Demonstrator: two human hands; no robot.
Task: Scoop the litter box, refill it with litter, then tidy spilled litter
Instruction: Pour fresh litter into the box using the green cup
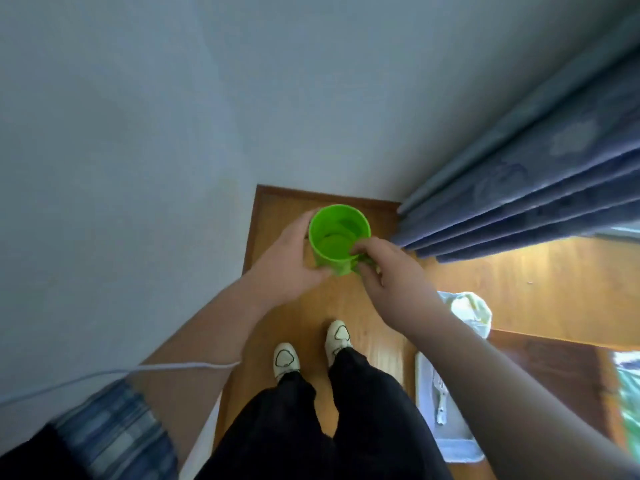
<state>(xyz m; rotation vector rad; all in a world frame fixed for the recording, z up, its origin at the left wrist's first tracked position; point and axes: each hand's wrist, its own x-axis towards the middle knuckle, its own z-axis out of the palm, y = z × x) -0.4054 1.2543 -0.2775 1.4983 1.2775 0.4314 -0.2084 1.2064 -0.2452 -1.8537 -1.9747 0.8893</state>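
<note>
One green cup [339, 237], two hands on it, the left hand [289, 268] and the right hand [388, 268]. Two white shoes [286, 359]. One white plastic bag [471, 311], one white tray [424, 393], one white cable [138, 370], one blue curtain [540, 188].

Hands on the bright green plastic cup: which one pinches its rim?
The right hand: its fingertips pinch the green cup's near rim. The left hand wraps the outer side wall instead.
</note>
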